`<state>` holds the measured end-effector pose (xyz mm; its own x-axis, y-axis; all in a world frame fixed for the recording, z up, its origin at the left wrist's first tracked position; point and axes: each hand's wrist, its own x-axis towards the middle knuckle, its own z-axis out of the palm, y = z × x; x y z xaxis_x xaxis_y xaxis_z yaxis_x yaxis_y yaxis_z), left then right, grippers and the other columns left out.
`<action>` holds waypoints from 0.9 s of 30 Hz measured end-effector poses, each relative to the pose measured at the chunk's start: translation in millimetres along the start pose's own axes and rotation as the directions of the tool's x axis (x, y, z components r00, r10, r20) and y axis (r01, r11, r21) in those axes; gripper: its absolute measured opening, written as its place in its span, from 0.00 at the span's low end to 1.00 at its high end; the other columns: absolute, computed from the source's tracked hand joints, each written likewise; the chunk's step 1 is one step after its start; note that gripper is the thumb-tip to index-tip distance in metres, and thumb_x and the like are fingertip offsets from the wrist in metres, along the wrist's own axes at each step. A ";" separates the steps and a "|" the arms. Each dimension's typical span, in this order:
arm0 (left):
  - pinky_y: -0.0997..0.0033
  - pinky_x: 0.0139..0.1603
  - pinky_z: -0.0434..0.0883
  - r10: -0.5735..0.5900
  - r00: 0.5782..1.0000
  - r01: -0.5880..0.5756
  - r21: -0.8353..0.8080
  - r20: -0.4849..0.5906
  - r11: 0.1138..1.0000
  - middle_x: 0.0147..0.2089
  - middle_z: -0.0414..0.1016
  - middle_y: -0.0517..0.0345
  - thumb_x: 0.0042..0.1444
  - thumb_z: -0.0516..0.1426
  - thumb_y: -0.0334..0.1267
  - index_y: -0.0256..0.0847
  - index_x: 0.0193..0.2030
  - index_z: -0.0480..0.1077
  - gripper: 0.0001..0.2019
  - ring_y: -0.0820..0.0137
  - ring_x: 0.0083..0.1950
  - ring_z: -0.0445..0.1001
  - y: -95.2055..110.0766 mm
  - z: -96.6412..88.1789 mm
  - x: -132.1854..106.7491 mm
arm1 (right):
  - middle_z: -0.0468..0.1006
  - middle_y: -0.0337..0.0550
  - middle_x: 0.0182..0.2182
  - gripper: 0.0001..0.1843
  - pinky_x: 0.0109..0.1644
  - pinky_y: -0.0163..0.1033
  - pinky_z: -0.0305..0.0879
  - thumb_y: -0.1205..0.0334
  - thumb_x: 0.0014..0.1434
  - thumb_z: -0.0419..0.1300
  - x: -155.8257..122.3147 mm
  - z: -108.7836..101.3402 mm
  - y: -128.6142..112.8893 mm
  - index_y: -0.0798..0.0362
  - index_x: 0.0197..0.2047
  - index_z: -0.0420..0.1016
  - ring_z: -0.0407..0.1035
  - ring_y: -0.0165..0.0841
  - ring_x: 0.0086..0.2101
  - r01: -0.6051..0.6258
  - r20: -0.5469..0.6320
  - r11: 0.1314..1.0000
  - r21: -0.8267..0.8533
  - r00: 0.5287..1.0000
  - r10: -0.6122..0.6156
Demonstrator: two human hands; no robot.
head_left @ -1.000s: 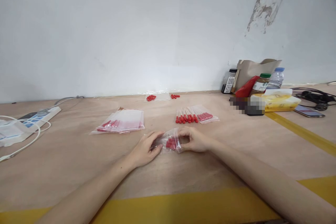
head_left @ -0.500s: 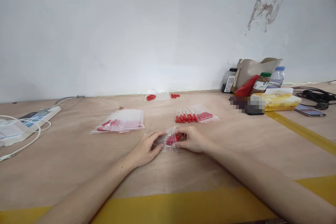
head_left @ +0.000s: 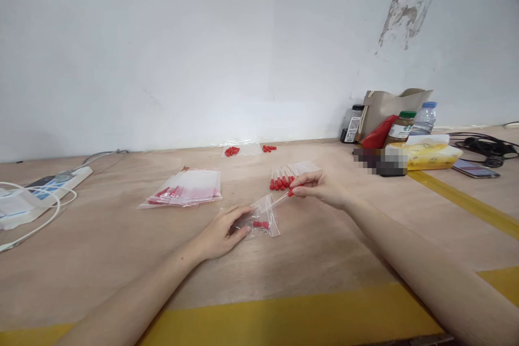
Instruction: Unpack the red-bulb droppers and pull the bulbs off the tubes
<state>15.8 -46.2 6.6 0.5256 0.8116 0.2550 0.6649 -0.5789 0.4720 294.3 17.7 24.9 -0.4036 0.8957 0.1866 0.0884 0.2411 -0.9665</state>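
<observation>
My left hand (head_left: 221,233) rests on the table with thumb and fingers closed on the edge of a clear zip bag (head_left: 274,228). A few red-tipped sticks (head_left: 260,224) lie inside the bag. In a pinch, my right hand (head_left: 322,190) holds red-tipped sticks (head_left: 280,198) by their red ends, to the right of the bag. Their pale ends point left into or over the bag's mouth; I cannot tell which. Just beyond, a row of red-tipped sticks (head_left: 279,184) lies on the table, partly hidden by my right hand.
On the left is a stack of clear bags (head_left: 198,184) with red pieces showing. Small red pieces (head_left: 232,151) lie by the wall. A power strip (head_left: 60,189) with cables sits far left. Bottles, a tissue pack (head_left: 433,157) and a phone (head_left: 476,168) stand or lie at right.
My right hand has moved right, away from the bag, and the red-tipped sticks in its pinch now show. Fewer red tips are at the bag. My left hand has stayed nearly still.
</observation>
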 end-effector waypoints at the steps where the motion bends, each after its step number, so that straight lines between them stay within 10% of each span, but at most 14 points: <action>1: 0.65 0.47 0.66 0.006 1.000 -0.006 -0.009 0.007 1.000 0.56 0.63 0.54 0.56 0.50 0.43 0.46 0.54 0.61 0.19 0.64 0.52 0.65 -0.5 -0.3 0.0 | 0.78 0.43 0.27 0.14 0.37 0.37 0.69 0.57 0.40 0.67 0.5 -12.3 -1.1 0.56 0.30 0.75 0.71 0.30 0.29 -0.026 -0.076 0.999 0.021 0.997 0.027; 8: 0.64 0.56 0.60 -0.082 0.993 0.098 -0.213 0.083 0.972 0.52 0.69 0.57 0.60 0.42 0.47 0.45 0.48 0.68 0.19 0.66 0.54 0.65 -6.4 -15.4 10.1 | 0.77 0.45 0.32 0.09 0.38 0.37 0.72 0.60 0.42 0.65 12.7 -48.9 7.1 0.54 0.28 0.73 0.72 0.33 0.33 0.036 -0.428 0.974 0.226 0.901 0.066; 13: 0.68 0.48 0.66 -0.301 0.953 0.284 -0.374 0.012 0.883 0.41 0.75 0.58 0.51 0.54 0.47 0.40 0.37 0.73 0.14 0.64 0.47 0.69 -9.8 -26.1 57.7 | 0.76 0.45 0.31 0.10 0.36 0.39 0.69 0.59 0.49 0.60 35.8 -3.1 4.2 0.55 0.34 0.74 0.70 0.32 0.31 0.078 -0.450 0.962 -0.261 0.872 -0.193; 17: 0.72 0.40 0.69 -0.549 0.833 0.470 -0.606 0.064 0.642 0.33 0.74 0.55 0.47 0.58 0.39 0.34 0.28 0.71 0.08 0.70 0.35 0.72 -15.2 -15.0 106.8 | 0.71 0.47 0.35 0.08 0.42 0.37 0.64 0.67 0.53 0.55 58.4 32.6 3.4 0.56 0.34 0.74 0.67 0.32 0.36 0.216 -0.195 0.652 -0.727 0.846 -0.497; 27: 0.78 0.27 0.68 -0.624 0.771 0.527 -0.678 0.127 0.513 0.21 0.69 0.58 0.50 0.55 0.31 0.33 0.24 0.66 0.06 0.80 0.19 0.66 -37.4 16.3 155.5 | 0.69 0.48 0.39 0.13 0.38 0.36 0.59 0.63 0.59 0.48 66.8 60.3 21.3 0.52 0.40 0.72 0.66 0.34 0.36 0.128 0.020 0.286 -0.950 0.935 -0.353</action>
<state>81.4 100.4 14.9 0.0574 0.9770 -0.2055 0.2581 0.1843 0.9484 214.3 60.2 6.1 -0.4271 0.7452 0.5122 0.8383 0.5386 -0.0846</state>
